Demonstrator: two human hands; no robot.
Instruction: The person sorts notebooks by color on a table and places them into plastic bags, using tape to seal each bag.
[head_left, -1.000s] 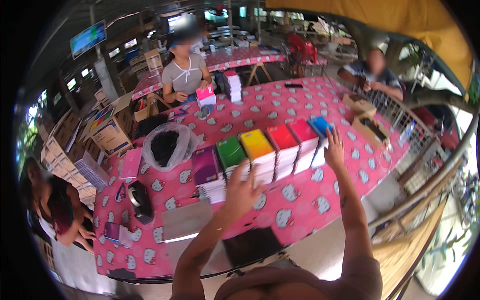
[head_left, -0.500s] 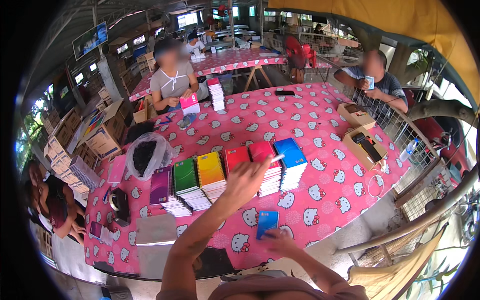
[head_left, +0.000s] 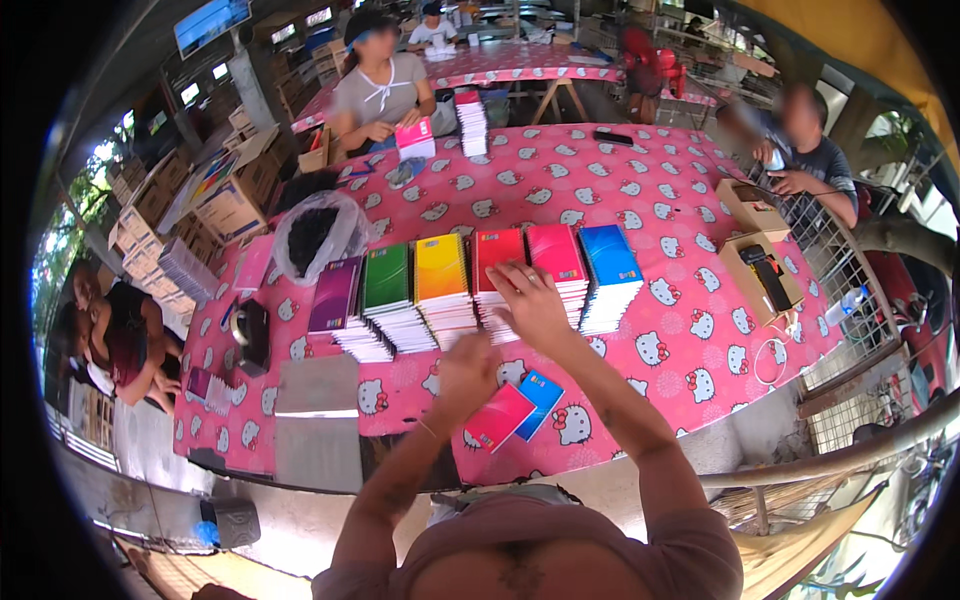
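Note:
Spiral notebooks stand in a row of stacks by cover colour: purple [head_left: 333, 296], green [head_left: 387, 275], yellow [head_left: 440, 268], red [head_left: 497, 250], pink [head_left: 555, 252] and blue [head_left: 610, 255]. My right hand [head_left: 535, 303] is over the red stack, fingers spread on its top cover and the thumb apart. Nearer to me, a loose pink notebook [head_left: 500, 416] partly overlaps a loose blue notebook [head_left: 541, 400]. My left hand [head_left: 466, 378] is above the pink notebook's upper left side, in front of the yellow stack. Its fingers are smeared by motion, so their grip is unclear.
A plastic bag with black contents [head_left: 315, 235] lies left of the stacks, near a black metal object [head_left: 250, 337]. Grey boards [head_left: 316, 420] lie at the near left. Across the table a person holds a pink notebook stack [head_left: 415, 138]; another sits by open cardboard boxes [head_left: 760, 275].
My left hand has moved back from the pink stack toward me. My right hand has left the loose blue notebook for the red stack. A pink notebook now lies on the blue one.

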